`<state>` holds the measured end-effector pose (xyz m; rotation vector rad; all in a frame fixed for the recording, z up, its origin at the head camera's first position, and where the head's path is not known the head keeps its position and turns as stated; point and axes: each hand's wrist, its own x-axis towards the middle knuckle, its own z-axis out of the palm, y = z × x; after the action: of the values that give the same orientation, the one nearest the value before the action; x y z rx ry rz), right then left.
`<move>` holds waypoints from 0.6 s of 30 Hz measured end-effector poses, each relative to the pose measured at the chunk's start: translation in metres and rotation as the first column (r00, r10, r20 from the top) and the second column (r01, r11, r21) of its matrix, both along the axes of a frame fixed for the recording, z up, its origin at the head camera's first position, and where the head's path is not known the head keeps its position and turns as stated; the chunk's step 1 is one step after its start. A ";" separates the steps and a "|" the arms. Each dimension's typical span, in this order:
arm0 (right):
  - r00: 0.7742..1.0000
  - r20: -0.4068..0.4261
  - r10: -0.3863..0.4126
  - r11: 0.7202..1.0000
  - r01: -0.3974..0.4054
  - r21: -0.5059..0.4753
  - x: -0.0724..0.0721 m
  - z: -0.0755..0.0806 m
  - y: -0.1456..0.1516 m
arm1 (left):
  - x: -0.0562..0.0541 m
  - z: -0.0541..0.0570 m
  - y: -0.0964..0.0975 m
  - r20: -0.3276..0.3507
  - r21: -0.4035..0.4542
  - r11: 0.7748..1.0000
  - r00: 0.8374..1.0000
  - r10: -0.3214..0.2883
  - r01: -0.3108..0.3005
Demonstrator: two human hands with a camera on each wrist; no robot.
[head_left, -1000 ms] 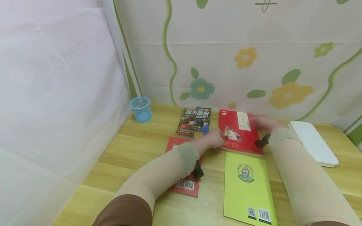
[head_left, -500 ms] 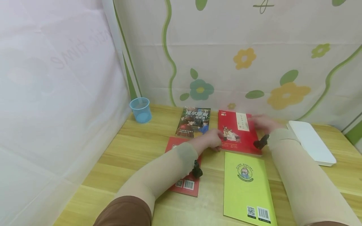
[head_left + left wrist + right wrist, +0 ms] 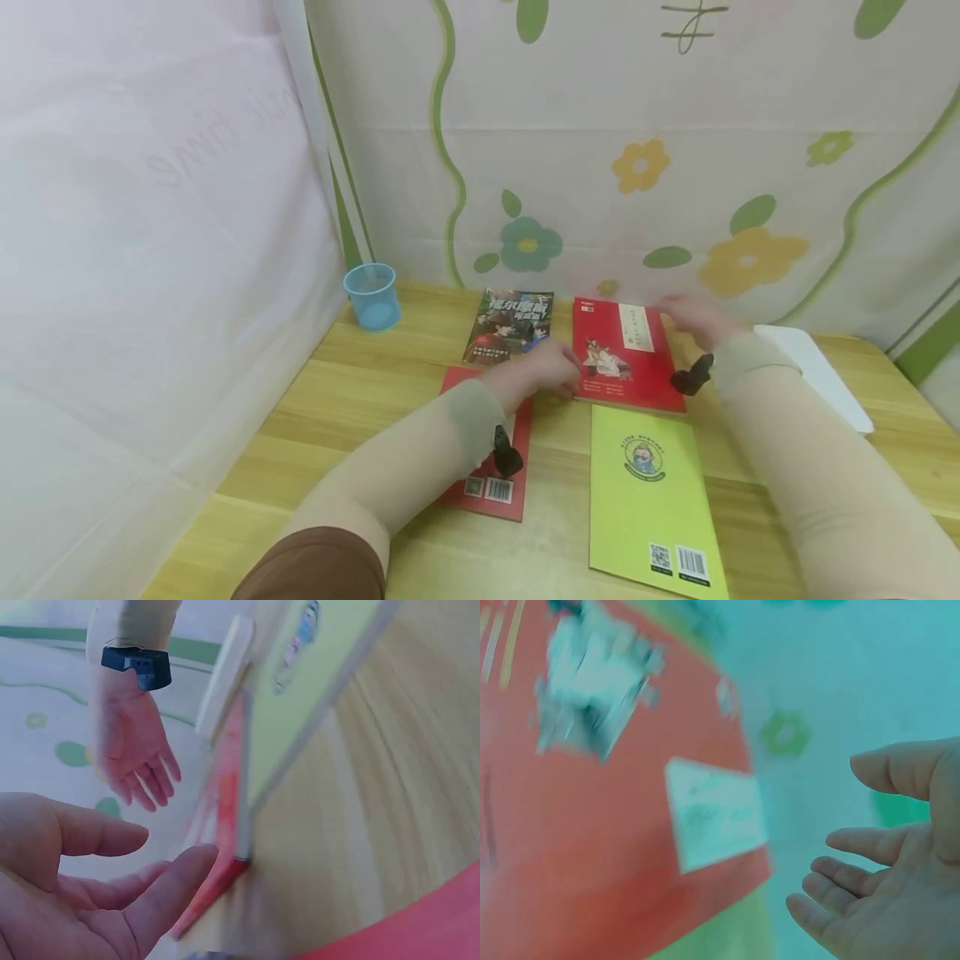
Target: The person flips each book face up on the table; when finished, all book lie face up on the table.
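Observation:
A thick red book (image 3: 618, 358) with a white title label lies flat near the back wall, between my two hands. My left hand (image 3: 542, 369) is at its left edge, fingers relaxed and loosely bent; in the left wrist view the hand (image 3: 112, 892) holds nothing. Beyond the book's upper right corner is my right hand (image 3: 693, 318). In the right wrist view that hand (image 3: 889, 862) is apart from the book, fingers extended and nothing in them. A yellow-green booklet (image 3: 648, 517) lies just in front of the red book.
A dark comic-style book (image 3: 506, 327) lies left of the red book. Another red booklet (image 3: 517, 492) is partly hidden under my left forearm. A blue cup (image 3: 373, 300) stands at the back left. A white flat box (image 3: 813, 367) lies at right, partly behind my right arm.
My left hand has drawn slightly left from the red book's edge. The right hand has lifted a little away from its right side. The head view has shifted slightly; the books look unmoved.

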<state>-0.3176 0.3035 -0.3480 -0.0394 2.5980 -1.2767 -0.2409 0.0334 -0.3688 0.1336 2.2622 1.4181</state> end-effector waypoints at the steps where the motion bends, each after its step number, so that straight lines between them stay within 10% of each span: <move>1: 1.000 -0.004 0.015 1.000 -0.015 -0.011 0.000 0.007 -0.003 | 0.000 0.004 -0.004 -0.015 0.017 1.000 1.000 0.006 -0.005; 11: 0.985 -0.029 0.170 0.984 -0.171 -0.050 0.024 0.056 -0.051 | 0.008 0.043 -0.070 -0.128 0.160 0.986 0.990 0.060 -0.039; 18: 0.959 -0.035 0.282 0.959 -0.280 0.035 0.052 0.062 -0.092 | 0.033 0.048 -0.127 -0.172 0.086 0.992 0.980 0.101 -0.087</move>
<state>-0.2656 0.2111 -0.2861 -0.4174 2.5287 -1.1451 -0.2079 -0.0937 -0.3203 0.1859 2.3827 1.6024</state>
